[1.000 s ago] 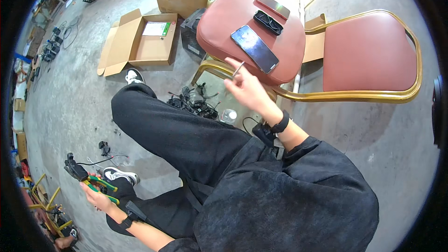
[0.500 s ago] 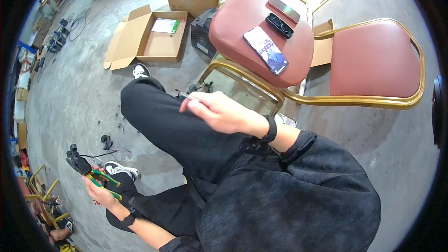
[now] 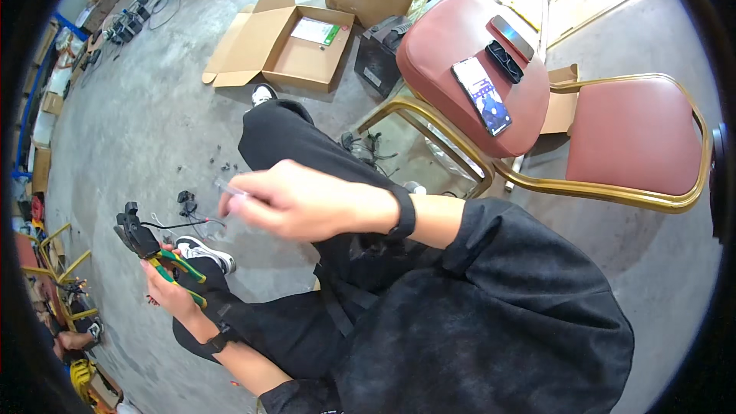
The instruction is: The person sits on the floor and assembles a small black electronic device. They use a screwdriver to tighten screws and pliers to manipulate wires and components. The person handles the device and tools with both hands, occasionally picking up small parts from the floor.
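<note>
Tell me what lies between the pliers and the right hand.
In the head view, thin black wires stretch from the green-handled pliers in the left hand toward the right hand, above the grey floor.

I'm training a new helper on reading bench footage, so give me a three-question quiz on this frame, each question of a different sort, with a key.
1. True or false: the left hand holds a green-handled crimping tool.
2. Which thing lies on the red chair seat? A) a phone B) a hammer C) a mug
3. Fill in: the right hand pinches a small, blurred ____ piece at its fingertips.

Key: 1 true. 2 A, the phone, which lies beside a black case. 3 clear; what it is cannot be told.
</note>
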Motion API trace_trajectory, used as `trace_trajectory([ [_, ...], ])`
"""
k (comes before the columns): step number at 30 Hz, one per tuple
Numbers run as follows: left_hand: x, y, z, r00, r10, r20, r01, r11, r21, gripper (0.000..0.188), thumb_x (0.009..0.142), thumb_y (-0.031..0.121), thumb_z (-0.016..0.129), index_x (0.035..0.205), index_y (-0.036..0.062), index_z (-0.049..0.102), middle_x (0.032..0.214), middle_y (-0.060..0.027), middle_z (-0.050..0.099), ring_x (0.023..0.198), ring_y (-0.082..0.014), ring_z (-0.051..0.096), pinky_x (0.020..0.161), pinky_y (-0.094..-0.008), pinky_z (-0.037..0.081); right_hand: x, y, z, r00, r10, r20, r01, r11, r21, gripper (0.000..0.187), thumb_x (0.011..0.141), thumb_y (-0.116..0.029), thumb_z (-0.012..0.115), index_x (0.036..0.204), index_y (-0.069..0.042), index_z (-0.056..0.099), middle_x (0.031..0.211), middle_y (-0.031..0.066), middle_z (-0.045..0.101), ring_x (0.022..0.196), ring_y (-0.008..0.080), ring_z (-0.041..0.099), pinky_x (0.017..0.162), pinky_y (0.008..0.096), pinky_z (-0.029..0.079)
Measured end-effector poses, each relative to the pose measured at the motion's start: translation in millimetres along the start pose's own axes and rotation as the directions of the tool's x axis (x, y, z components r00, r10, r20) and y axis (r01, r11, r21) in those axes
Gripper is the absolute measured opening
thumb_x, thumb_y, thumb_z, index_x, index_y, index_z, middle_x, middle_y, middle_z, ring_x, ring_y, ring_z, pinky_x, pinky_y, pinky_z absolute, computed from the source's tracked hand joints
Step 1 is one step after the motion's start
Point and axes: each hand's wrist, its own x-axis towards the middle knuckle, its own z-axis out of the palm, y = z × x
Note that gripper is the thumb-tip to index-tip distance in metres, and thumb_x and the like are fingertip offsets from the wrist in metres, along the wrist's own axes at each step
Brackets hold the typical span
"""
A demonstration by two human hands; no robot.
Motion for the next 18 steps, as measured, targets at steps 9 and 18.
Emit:
trace_trajectory([
  [9,-5.4,4.1,-0.8,0.997,0.053,-0.051,-0.048,0.995,0.09,0.041,0.101,0.024,0.035,0.091,-0.0037,0.063,0.087,-0.012,0.068,0.074,-0.0176,0.065,0.067,-0.0294,0.051,-3.6,12.6,-14.0,0.926,0.378,0.002,-0.363,0.887,0.285,0.041,0.101,-0.028,0.036,0.081,-0.001,0.06,0.058,-0.0066,0.032,0.054,0.0049,0.028,0.05,0.0241,0.027],
  [18,0.2,19.9,-19.5,0.992,0.063,-0.111,-0.058,0.997,0.053,0.042,0.101,0.031,0.04,0.097,-0.0036,0.063,0.084,-0.0073,0.065,0.075,-0.0111,0.059,0.069,-0.0246,0.046,123.8,13.6,97.7,0.903,0.109,0.414,-0.32,0.816,0.482,0.029,0.098,-0.022,0.039,0.086,0.0,0.054,0.059,-0.0034,0.032,0.054,0.007,0.03,0.052,0.0246,0.029],
])
